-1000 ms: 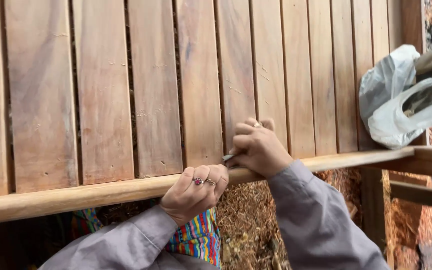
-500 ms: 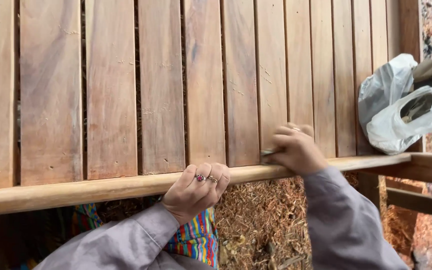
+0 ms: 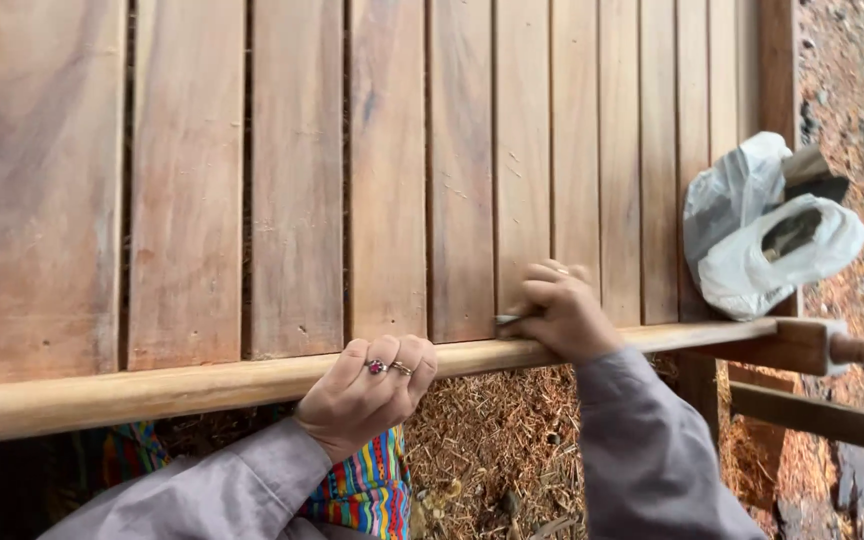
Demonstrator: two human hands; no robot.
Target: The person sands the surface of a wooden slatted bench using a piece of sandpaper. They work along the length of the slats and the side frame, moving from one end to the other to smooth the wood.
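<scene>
Head view: left hand [image 3: 367, 392] grips rounded wooden rail [image 3: 152, 388], right hand [image 3: 557, 312] pinches small tool [image 3: 508, 320] on slatted surface [image 3: 297, 180]

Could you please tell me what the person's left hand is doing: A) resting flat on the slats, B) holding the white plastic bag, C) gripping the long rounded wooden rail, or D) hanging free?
C: the left hand, two rings on its fingers, curls around the long rounded wooden rail.
</scene>
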